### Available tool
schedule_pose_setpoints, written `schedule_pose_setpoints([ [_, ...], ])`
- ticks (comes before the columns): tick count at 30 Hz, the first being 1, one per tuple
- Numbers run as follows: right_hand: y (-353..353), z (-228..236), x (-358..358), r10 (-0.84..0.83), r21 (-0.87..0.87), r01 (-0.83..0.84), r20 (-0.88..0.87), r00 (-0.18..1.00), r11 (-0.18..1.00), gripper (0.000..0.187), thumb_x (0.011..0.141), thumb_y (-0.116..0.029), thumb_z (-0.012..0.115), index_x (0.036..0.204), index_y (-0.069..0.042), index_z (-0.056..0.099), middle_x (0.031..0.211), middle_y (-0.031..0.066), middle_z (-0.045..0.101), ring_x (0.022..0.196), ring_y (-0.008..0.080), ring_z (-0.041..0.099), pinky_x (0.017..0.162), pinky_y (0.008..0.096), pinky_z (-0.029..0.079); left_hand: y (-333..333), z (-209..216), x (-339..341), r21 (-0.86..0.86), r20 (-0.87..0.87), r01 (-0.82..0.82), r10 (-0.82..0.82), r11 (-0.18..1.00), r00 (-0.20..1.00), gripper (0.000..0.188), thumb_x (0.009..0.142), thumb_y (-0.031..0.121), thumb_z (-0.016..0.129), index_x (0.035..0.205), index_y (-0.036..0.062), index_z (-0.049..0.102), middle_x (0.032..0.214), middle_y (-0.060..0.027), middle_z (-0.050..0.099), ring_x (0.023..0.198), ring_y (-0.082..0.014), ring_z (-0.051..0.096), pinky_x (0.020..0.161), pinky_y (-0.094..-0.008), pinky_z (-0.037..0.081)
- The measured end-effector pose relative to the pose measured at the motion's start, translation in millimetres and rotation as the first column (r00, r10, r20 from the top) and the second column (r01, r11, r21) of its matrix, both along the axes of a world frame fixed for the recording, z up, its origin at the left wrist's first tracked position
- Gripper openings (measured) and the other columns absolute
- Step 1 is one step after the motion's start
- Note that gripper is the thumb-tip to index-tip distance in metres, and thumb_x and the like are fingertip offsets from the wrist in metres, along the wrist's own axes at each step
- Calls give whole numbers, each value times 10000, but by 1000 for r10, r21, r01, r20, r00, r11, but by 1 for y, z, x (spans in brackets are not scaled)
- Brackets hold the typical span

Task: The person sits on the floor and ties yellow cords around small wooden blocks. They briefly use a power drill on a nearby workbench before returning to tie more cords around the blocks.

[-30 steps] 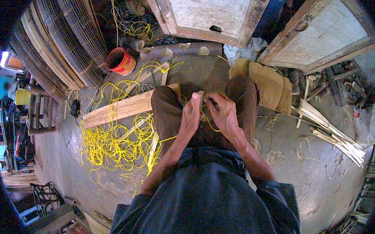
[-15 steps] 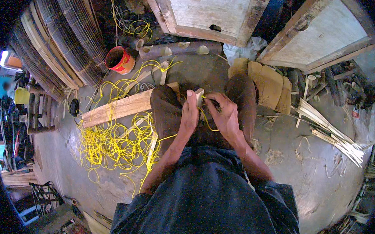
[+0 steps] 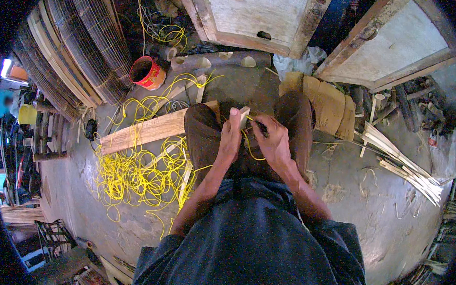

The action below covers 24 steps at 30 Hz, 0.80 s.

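one pale wooden piece [image 3: 244, 114] and one yellow strand [image 3: 250, 153], both just past the right end of the plank [image 3: 151, 131]

the left hand [image 3: 230, 141] clamps the wooden piece, thumb lying along it, to the right of the plank. the right hand [image 3: 273, 137], farther right of the plank, has its fingertips together, seemingly pinching the yellow strand close to the piece; a dark patch by those fingers is too unclear to name. below, the strand hangs in a slack bend.

along the plank's near side, with some loops over it, lies a yellow tangle [image 3: 123, 181]. one line runs from it to the left thigh [image 3: 200, 136]; whether it joins the strand is hidden. the red bucket [image 3: 156, 79] stands beyond the plank's far edge, and pale strips [image 3: 397, 151] lie well apart to its right.

the strand could slip away if the pinch loosens, since the hold looks narrow. the piece could twist under a sideways pull. if the line does join, a quick tug could knot those crossed loops or catch them on the plank.
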State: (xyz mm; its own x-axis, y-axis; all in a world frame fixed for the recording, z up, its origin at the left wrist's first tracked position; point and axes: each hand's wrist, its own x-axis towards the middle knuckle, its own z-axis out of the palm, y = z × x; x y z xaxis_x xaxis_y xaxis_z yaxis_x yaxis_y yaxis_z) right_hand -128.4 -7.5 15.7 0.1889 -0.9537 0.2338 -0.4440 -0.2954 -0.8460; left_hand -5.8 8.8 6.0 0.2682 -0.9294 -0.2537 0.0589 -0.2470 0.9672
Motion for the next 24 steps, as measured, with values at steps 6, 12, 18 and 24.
schedule_pose_setpoints([
  [6, -3, -2, -1, 46, -9, -47, -111, 993, 999, 156, 810, -31, 620, 962, 0, 628, 920, 170, 647, 820, 312, 645, 720, 344, 506, 0, -17, 3, -25, 21, 76, -76, 997, 997, 627, 949, 520, 355, 1144, -37, 567, 1001, -144, 592, 917, -228, 502, 834, -330, 398],
  [12, 4, -3, 0, -19, -42, 18, -14, 1000, 999, 205, 832, -22, 611, 1035, -14, 585, 959, 169, 653, 848, 308, 656, 735, 346, 517, 4, 8, 3, 92, 22, -10, 8, 996, 1000, 543, 972, 439, 361, 1130, -35, 575, 991, -109, 594, 889, -206, 513, 829, -303, 406],
  [18, 8, 13, 5, -8, 130, -3, 86, 996, 992, 235, 840, -36, 615, 1069, -19, 563, 959, 168, 653, 863, 300, 657, 735, 338, 517, 3, -4, 9, -36, 0, 75, -75, 997, 997, 590, 973, 474, 319, 1081, -27, 611, 980, -101, 627, 934, -184, 550, 867, -304, 411],
  [24, 4, 0, 0, 31, -71, -30, 17, 999, 997, 162, 800, -39, 643, 956, -38, 601, 894, 131, 649, 789, 312, 643, 699, 373, 520, -2, -14, 18, -32, -91, 55, -57, 998, 994, 596, 973, 471, 331, 1072, -38, 625, 980, -95, 650, 937, -168, 564, 873, -291, 418],
])
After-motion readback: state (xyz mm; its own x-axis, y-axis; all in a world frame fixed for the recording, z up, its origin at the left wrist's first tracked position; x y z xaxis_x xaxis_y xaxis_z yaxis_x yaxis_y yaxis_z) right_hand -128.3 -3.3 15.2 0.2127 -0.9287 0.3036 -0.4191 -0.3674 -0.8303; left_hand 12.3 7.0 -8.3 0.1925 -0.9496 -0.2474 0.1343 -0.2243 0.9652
